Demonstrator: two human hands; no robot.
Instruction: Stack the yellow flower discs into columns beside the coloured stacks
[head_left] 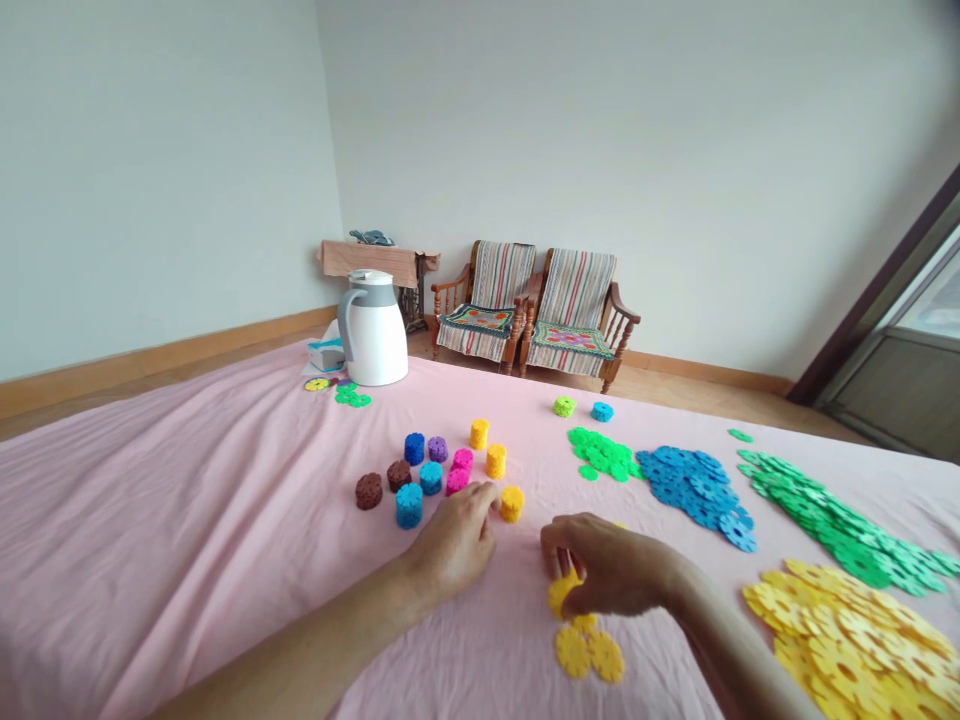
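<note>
My left hand [454,540] is closed, its curled fingertips beside a short stack of yellow snowflake discs [512,505]; what the fingers hold, if anything, is hidden. To the right, my right hand [611,565] reaches down with thumb and fingers closed around a yellow snowflake disc [559,597]. Just below it, loose yellow discs [589,652] lie flat on the cloth. Beyond my left hand stand two more yellow stacks, the nearer one [496,461] and the farther one [479,433]. Pink stacks [459,478] sit right behind my left knuckles.
Blue [414,448], purple [437,449], light blue [409,506] and brown stacks [368,491] stand left. On the right spread piles of yellow [862,630], green [832,510] and blue discs [694,490]. A white jug [377,335] stands at the far edge of the pink cloth [225,520].
</note>
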